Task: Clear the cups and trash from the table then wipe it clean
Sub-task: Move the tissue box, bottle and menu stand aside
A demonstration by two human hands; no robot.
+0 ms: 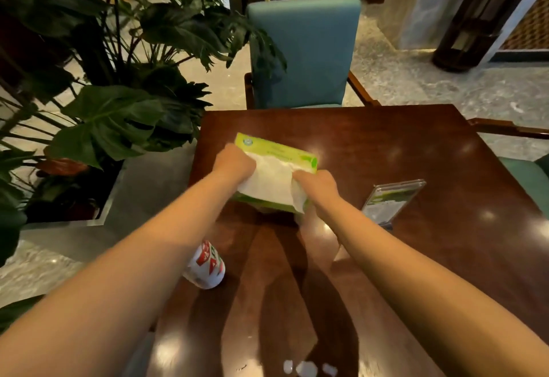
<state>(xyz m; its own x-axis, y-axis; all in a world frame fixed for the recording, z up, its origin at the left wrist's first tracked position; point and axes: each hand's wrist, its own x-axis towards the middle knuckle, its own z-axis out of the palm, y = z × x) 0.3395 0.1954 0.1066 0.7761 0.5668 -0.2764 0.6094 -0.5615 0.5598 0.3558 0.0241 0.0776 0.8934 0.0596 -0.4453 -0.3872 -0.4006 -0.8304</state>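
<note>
Reaching forward, both hands meet over the dark wood worktop (416, 144). Far left, a leafy plant (113, 103) sits in a planter off the edge. A red-and-white cup (206, 266) stands near the worktop's left edge, partly hidden by the left forearm. Left hand (234, 164) is closed on the green tissue pack (276, 150); right hand (318, 186) pinches a white tissue (270, 180) coming out of it. Right of that, a clear acrylic sign stand (392, 198). Blue chair (303, 49) behind.
</note>
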